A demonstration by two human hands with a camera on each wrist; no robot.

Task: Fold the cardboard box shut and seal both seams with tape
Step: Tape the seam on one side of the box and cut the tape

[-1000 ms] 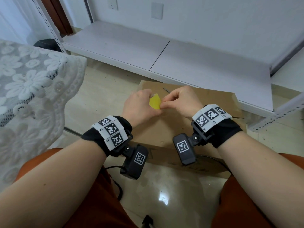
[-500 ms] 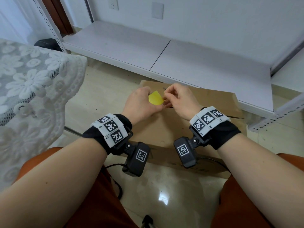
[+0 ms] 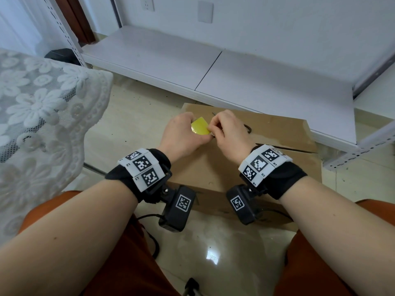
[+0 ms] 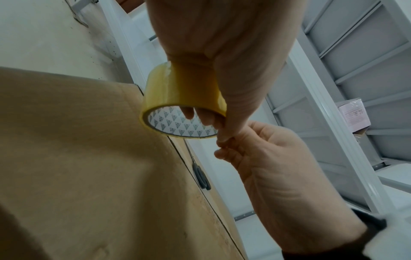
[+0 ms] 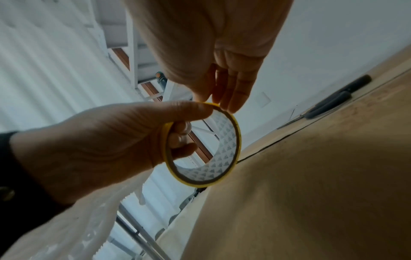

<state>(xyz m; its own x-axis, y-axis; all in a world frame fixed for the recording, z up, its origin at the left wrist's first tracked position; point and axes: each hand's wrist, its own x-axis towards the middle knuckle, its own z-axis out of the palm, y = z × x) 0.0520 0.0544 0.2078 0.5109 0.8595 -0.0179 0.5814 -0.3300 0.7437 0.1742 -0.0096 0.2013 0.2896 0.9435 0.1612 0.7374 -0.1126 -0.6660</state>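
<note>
Above the closed box (image 3: 245,167), the left hand (image 3: 181,135) grips the tape (image 3: 200,126), fingers through its core; the right hand (image 3: 228,133) pinches the roll's edge. Scissors (image 4: 201,176) lie on the box.

Left hand (image 3: 181,135) curled, right hand (image 3: 229,133) pinching.

Black wristbands (image 3: 136,178), white tags; seemingly rust trousers (image 3: 119,263).

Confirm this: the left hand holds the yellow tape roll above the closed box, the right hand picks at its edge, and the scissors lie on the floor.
One detail is wrong. The scissors lie on the box, not the floor, as the right wrist view shows. The left hand does hold the tape roll, and the right hand picks at its edge.
</note>
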